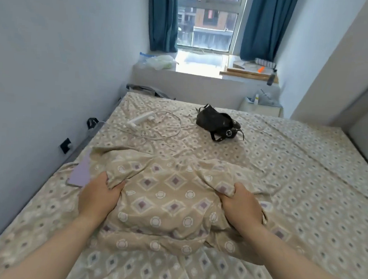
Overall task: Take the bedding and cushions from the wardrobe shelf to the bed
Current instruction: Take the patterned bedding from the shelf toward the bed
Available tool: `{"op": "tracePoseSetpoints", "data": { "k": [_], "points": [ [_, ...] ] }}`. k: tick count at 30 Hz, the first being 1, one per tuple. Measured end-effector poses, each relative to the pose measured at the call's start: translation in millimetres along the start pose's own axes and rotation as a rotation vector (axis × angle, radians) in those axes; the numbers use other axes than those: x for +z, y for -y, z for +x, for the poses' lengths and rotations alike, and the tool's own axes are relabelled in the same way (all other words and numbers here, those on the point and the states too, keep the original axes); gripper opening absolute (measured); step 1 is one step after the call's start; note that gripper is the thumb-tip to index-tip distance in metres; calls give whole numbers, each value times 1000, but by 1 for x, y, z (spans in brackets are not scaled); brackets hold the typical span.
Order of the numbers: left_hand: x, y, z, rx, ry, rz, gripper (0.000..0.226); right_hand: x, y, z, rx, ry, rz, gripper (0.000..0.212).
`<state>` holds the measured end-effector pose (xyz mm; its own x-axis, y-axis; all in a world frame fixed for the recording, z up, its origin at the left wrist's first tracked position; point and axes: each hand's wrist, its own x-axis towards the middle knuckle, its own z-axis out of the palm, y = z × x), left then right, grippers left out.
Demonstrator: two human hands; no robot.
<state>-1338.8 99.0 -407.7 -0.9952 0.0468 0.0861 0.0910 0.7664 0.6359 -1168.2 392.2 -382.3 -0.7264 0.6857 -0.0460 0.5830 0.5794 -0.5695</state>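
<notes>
A beige cushion [164, 205] with a diamond and circle pattern lies on the near part of the bed [294, 189], whose sheet has the same pattern. My left hand [98, 196] grips the cushion's left side, with its fingers curled into the fabric. My right hand [241, 205] grips the right side in the same way, bunching the cover. The wardrobe shelf is out of view.
A purple phone [81, 173] lies just left of the cushion. Farther up the bed are a white power strip with cable [141, 120] and a black bag [217, 124]. The left wall runs close along the bed. A cluttered window sill [204, 73] stands beyond it.
</notes>
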Motion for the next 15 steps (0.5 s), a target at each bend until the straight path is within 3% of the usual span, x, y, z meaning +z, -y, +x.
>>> {"op": "tracePoseSetpoints", "data": {
  "k": [9,15],
  "points": [
    [166,173,-24,40,68,243,30,206,-130,-32,110,148,-46,37],
    [213,231,-45,-60,200,383,37,273,-176,-61,120,295,-113,46]
  ]
}}
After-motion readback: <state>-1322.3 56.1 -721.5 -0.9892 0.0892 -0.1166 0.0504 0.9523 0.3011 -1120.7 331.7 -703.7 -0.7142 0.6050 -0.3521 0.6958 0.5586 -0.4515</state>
